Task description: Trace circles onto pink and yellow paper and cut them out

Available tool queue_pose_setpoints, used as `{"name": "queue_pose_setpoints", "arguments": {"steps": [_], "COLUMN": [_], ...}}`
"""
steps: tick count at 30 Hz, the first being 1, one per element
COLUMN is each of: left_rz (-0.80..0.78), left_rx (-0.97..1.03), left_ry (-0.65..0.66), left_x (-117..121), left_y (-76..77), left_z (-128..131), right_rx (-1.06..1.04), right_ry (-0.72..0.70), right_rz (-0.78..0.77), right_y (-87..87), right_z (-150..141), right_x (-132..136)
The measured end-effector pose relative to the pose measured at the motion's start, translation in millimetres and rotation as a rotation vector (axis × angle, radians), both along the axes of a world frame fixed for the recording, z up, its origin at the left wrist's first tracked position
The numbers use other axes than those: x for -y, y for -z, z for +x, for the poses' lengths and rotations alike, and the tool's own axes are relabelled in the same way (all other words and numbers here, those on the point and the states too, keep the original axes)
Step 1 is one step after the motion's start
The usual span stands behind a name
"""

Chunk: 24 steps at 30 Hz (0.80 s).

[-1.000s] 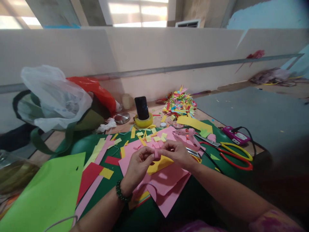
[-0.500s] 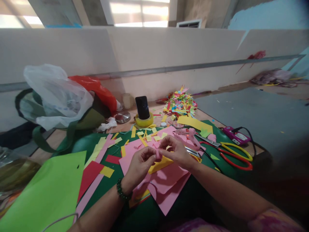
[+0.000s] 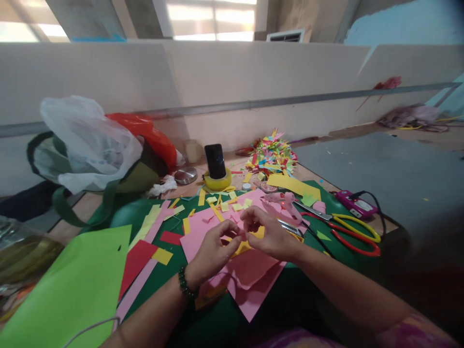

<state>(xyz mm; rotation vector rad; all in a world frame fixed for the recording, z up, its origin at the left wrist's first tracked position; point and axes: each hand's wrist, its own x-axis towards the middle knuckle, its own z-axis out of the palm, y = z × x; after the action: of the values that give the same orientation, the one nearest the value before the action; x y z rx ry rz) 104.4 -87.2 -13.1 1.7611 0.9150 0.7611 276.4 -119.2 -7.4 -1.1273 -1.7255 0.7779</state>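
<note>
A white plastic bag (image 3: 90, 145) slumps over a dark green tote (image 3: 148, 166) at far left, behind a lime-green sheet (image 3: 72, 285) and a red sheet (image 3: 137, 263) on a green work surface (image 3: 163, 270). A person's left hand (image 3: 213, 249), a beaded bracelet (image 3: 186, 282) at the wrist, pinches a small pink paper piece (image 3: 243, 235) above pink sheets (image 3: 250, 304); behind, a phone (image 3: 215, 162) leans upright on a yellow tape roll (image 3: 218, 181). The piece sits between both hands' fingertips. The right hand (image 3: 273, 237) curls in at its other side, though whether it grips the paper cannot be told. Beyond lies a heap of multicolored paper strips (image 3: 273, 152). Farther right rest a pink glue gun (image 3: 289, 205), open scissors (image 3: 335, 220) with red and yellow handles, and a purple device (image 3: 357, 205) with a black cord.
</note>
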Motion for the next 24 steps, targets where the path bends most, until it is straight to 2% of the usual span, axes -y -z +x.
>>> {"name": "queue_pose_setpoints", "arguments": {"steps": [3, 5, 7, 10, 12, 14, 19, 24], "left_rz": [0.146, 0.265, 0.35, 0.339, 0.283, 0.231, 0.144, 0.143], "left_rx": [-0.091, -0.227, -0.454, -0.872, -1.033, -1.093, -1.161, -1.123], "left_ry": [-0.116, -0.286, -0.477, -0.629, -0.667, -0.709, -0.843, -0.807], "left_x": [-16.3, -35.5, -56.3, -79.6, -86.7, -89.1, -93.0, -101.6], "left_y": [-7.0, -12.5, -17.4, -22.6, -24.6, -25.4, -19.6, -2.4], "left_z": [-16.1, -36.2, -59.9, -93.2, -111.5, -127.6, -162.0, -171.0], "right_rx": [0.087, 0.152, 0.261, 0.416, 0.47, 0.515, 0.625, 0.716], "right_ry": [0.1, 0.197, 0.25, 0.229, 0.2, 0.209, 0.361, 0.433], "right_rz": [0.048, 0.022, -0.064, -0.184, -0.213, -0.212, -0.089, 0.247], "right_y": [-12.8, -18.3, -18.9, -9.9, -0.4, 8.8, 20.9, 13.8], "right_z": [15.4, 25.9, 33.5, 37.4, 36.8, 36.6, 47.7, 57.6], "right_x": [-6.4, -18.6, -34.6, -57.0, -66.2, -70.4, -74.7, -70.2]}}
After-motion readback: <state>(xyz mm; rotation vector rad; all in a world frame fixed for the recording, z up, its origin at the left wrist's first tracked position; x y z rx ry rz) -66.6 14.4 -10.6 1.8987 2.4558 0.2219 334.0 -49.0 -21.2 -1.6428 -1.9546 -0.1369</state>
